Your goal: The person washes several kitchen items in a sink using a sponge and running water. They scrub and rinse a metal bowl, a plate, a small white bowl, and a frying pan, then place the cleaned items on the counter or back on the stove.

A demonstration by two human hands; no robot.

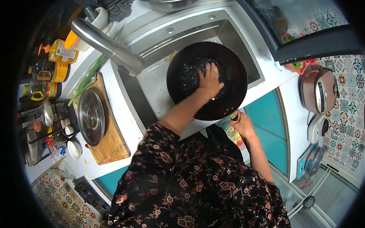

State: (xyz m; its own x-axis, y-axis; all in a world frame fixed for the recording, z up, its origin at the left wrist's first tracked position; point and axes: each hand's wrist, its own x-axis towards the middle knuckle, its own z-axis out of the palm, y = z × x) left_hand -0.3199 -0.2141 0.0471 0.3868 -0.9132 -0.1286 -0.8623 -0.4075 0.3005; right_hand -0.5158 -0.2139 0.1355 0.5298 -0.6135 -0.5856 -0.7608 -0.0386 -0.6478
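Note:
A dark wok (182, 94) is held tilted over the stainless steel sink (151, 88), its inner surface wet with a little bubbly water. Inside it, my left hand (210, 81) lies palm down with the fingers spread; whatever is under the palm is hidden. My right hand (241, 124) grips the wok's handle (233, 116) at the near right rim. The steel faucet (114, 50) reaches over the sink's left side, away from the wok.
Left of the sink, a steel lid (91, 118) and green onions (88, 79) rest on a wooden cutting board (114, 142). Bottles (61, 52) line the far left. On the right counter stand a rice cooker (319, 91) and a blue toothbrush (270, 59) near the sink rim.

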